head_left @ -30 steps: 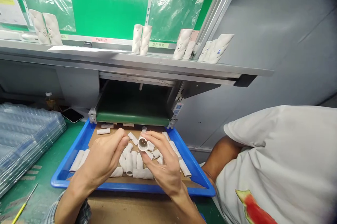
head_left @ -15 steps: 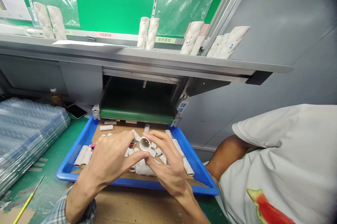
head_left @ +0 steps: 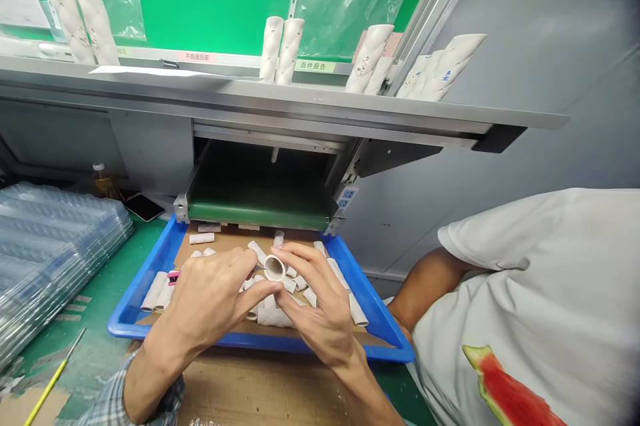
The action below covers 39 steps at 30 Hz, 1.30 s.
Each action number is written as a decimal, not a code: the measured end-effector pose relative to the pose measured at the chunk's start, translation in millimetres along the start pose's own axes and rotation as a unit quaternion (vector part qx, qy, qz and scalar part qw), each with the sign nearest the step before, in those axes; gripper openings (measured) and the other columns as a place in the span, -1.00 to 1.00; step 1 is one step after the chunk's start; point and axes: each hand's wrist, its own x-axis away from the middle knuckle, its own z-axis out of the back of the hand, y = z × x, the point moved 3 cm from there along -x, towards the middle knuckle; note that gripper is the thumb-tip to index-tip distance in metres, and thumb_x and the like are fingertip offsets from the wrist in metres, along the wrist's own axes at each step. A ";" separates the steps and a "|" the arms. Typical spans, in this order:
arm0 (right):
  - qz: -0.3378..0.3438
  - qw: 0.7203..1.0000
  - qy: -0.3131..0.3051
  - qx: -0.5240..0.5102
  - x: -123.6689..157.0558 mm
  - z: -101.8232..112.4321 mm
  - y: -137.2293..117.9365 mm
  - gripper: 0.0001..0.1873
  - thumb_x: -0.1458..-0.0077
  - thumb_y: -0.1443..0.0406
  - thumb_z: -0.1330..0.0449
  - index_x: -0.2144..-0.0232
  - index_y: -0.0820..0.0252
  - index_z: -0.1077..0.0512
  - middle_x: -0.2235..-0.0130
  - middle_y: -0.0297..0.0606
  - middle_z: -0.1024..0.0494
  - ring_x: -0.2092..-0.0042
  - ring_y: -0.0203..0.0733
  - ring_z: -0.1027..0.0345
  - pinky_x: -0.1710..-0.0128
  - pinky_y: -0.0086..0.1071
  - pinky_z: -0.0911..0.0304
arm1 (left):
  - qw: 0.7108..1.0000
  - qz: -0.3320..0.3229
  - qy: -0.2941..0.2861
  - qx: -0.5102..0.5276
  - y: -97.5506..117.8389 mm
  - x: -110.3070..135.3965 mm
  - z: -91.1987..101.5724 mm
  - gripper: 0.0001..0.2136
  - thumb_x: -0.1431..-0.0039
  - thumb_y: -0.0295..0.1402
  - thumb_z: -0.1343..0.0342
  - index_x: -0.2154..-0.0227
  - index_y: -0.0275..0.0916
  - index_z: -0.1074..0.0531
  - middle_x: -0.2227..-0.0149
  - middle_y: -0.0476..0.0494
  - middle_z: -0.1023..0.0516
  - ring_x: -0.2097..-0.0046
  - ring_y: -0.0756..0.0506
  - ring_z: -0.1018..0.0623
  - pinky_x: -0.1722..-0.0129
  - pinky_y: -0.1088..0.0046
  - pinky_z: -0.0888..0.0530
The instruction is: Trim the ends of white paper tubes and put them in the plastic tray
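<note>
A short white ceramic tube (head_left: pixel 274 268) is held upright between my hands above the tray, its hollow end facing up. My right hand (head_left: pixel 315 306) wraps its fingers around the tube's right side. My left hand (head_left: pixel 210 299) reaches in from the left, with its thumb pressed against the tube's lower edge. Below my hands, several similar white tubes (head_left: pixel 270 317) lie loose on the cardboard lining of a blue plastic tray (head_left: pixel 300 344). My hands hide part of the pile.
A green conveyor belt (head_left: pixel 257 213) runs under a metal shelf (head_left: pixel 250 96) holding white ceramic pieces (head_left: pixel 275 51). A co-worker's white T-shirt (head_left: pixel 525 293) fills the right side. Stacked clear plastic trays (head_left: pixel 50 253) lie at left.
My left thumb has moved in against the tube, and my hands are closer together. The tube has tilted slightly. The whole view has shifted as my head moved.
</note>
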 end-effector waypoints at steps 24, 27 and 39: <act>-0.345 0.847 -0.026 -0.403 4.1 -35.1 38.0 -0.58 -0.42 -0.08 -0.15 0.16 0.09 -0.57 0.04 -0.18 -0.67 0.06 -0.03 -0.59 0.11 -0.22 -0.54 | 0.964 -0.009 0.091 0.251 -3.5 2.2 -8.8 -0.71 -0.42 -0.35 -0.21 -0.14 -0.05 -0.42 0.17 0.03 -0.66 0.32 0.01 -0.57 0.32 0.53 -0.47; -0.327 0.886 -0.041 -0.326 2.9 -37.8 45.8 -0.61 -0.33 -0.06 -0.27 0.29 0.12 -0.56 0.07 -0.18 -0.68 0.06 -0.03 -0.59 0.08 -0.24 -0.51 | 0.965 -0.028 0.110 0.235 -4.6 -0.2 -5.2 -0.77 -0.42 -0.25 -0.24 -0.07 -0.09 -0.48 0.32 0.02 -0.54 0.35 -0.01 -0.52 0.38 0.52 -0.44; -0.210 0.966 -0.061 -0.135 -0.2 -5.2 43.7 -0.60 -0.41 0.15 -0.13 -0.23 -0.02 -0.46 -0.07 -0.14 -0.63 0.09 -0.06 -0.67 0.05 -0.17 -0.55 | 0.971 -0.056 0.028 0.232 47.4 48.1 84.8 -0.73 -0.47 -0.14 -0.15 -0.12 -0.07 -0.51 0.02 -0.18 -0.70 0.07 -0.13 -0.72 0.07 0.45 -0.63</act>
